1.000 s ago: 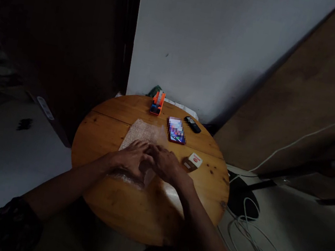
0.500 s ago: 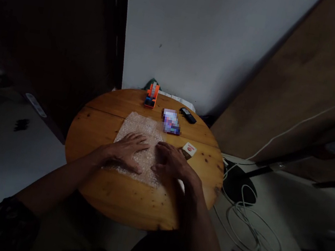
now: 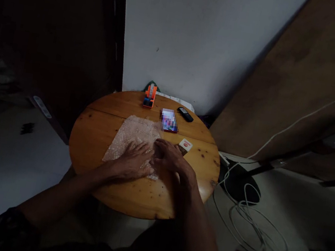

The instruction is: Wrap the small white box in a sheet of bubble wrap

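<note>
A sheet of bubble wrap (image 3: pixel 135 131) lies on the round wooden table (image 3: pixel 96 135). My left hand (image 3: pixel 134 160) rests flat across its near part, palm down with the fingers stretched out. Close by, my right hand (image 3: pixel 169 156) is at the sheet's right edge, its fingers slightly bent and its thumb apart from them, pointing toward the left hand. Both hands cover part of the wrap, and whatever lies beneath them is hidden. Just beyond the right knuckles stands a small white-topped box (image 3: pixel 186 145) with red print.
An orange tape dispenser (image 3: pixel 149 96) stands at the table's back edge. A phone (image 3: pixel 168 120) with a lit, pixelated screen lies near a black remote control (image 3: pixel 185 114). On the floor at right are a fan's round base (image 3: pixel 240 188) and a coiled white cable (image 3: pixel 253 228).
My left hand has slid right and nearer me over the bubble wrap, closing in on the right hand. The right hand stays at the sheet's right edge. The view has shifted slightly.
</note>
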### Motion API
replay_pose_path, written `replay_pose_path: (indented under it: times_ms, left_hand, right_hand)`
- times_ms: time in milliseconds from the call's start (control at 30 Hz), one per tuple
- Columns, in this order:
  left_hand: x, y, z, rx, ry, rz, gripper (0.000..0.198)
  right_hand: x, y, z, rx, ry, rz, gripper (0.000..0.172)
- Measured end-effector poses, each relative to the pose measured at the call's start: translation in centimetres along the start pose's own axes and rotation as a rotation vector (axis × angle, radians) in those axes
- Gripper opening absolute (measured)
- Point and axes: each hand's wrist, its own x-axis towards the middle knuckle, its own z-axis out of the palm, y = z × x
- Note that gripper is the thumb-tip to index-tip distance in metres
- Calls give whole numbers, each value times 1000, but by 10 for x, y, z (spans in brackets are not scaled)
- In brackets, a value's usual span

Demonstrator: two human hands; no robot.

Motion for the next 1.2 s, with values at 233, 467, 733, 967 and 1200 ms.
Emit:
replay_pose_path:
  times_ms: [233, 467, 733, 967, 1200]
  left_hand:
    - [0, 1, 11, -34, 12, 15, 79]
    - [0, -2, 17, -23, 44, 20, 78]
    - [2, 0, 15, -67, 54, 29, 80]
    - [5, 3, 10, -75, 151, 74, 76]
    - [-18, 0, -2, -23, 115, 43, 67]
  right_hand:
    - [-14, 2, -12, 203, 177, 8, 49]
    - [-33, 42, -9, -20, 496, 339, 65]
    - [-23, 10, -21, 725, 545, 237, 50]
    - [32, -39, 6, 1185, 286, 99, 40]
    - [40, -19, 26, 1224, 204, 102, 41]
